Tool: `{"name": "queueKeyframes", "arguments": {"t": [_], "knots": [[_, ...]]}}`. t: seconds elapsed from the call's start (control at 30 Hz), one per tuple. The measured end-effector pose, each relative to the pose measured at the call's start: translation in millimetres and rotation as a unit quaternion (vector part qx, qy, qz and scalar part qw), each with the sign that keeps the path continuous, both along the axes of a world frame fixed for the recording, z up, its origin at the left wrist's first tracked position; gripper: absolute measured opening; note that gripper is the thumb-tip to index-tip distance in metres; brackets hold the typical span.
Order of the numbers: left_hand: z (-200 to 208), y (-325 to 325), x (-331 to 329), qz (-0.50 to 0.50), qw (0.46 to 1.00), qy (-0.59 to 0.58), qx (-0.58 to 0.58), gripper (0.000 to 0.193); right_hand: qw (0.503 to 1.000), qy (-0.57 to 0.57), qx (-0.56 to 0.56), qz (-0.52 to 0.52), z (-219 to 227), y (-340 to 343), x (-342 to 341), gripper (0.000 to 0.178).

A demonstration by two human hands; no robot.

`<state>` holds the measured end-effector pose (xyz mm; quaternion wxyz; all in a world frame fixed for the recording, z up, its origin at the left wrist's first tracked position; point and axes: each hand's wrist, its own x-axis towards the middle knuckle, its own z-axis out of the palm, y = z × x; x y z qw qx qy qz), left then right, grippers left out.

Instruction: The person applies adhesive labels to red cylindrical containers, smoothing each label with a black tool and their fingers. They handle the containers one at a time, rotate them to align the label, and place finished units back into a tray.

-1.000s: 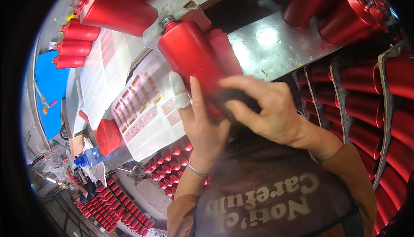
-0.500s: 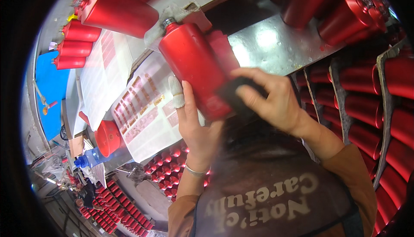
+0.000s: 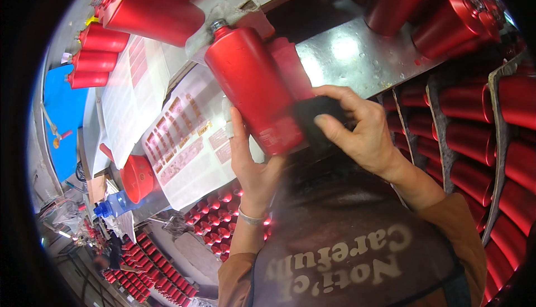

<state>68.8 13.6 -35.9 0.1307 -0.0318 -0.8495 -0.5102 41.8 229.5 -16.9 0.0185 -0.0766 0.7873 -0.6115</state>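
Red bottle held between two hands, dark pad at its base

In the head view, the red bottle (image 3: 251, 84) lies tilted, its base toward the person and its neck pointing away to the upper left, beyond the fingers. The left hand (image 3: 255, 170) holds it low on its left side, one finger stretched along the wall; the fingers underneath are largely hidden, though a white covering (image 3: 226, 111) shows on one of them. The right hand (image 3: 368, 134) has its fingers closed on a black pad (image 3: 314, 121), pinched between thumb and forefinger, which reaches the bottle's lower right side; whether it presses there cannot be told.

Beyond the left fingers, grey padding (image 3: 201, 43) sits beside the bottle's silvery neck. Just left of those fingers lies a patterned sheet (image 3: 181, 145), and farther left stand a red tub (image 3: 137, 178) and a clear blue bottle (image 3: 116, 203). Ahead of the right fingers is a shiny metal surface (image 3: 374, 56), with more red bottles (image 3: 393, 3) at its far side. To the right of the right hand, other red containers (image 3: 468, 139) lie in rows between dark dividers (image 3: 439, 134).
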Motion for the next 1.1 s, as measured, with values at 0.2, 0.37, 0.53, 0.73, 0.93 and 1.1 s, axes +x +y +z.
{"name": "queueKeyframes", "arguments": {"t": [0.2,0.37,0.53,0.73,0.93,1.1], "knots": [[-11.2,-4.9,0.8,-0.012,0.999,-0.020,0.036,0.096,0.988,-0.098,-0.115,-0.030,-15.0,18.9,-10.1,0.041],[-17.7,-5.9,0.0,-0.020,0.996,-0.034,0.074,0.097,0.979,-0.107,-0.172,0.000,-0.2,8.0,-6.0,0.041],[-19.9,-9.0,1.2,-0.033,0.993,-0.049,0.102,0.098,0.996,0.066,-0.010,0.055,17.4,-4.5,-10.6,0.035],[-7.8,-6.0,3.6,-0.015,0.999,0.022,-0.041,0.108,0.997,-0.021,-0.070,-0.038,18.2,1.1,-17.8,0.037],[12.1,1.7,3.6,0.002,0.987,0.021,-0.158,0.099,0.988,0.142,0.058,0.000,17.5,-0.5,-32.5,0.039],[4.4,-4.5,-1.7,-0.003,0.998,0.007,-0.062,0.096,0.935,0.343,0.038,0.076,19.3,-3.0,-27.4,0.029]]}}
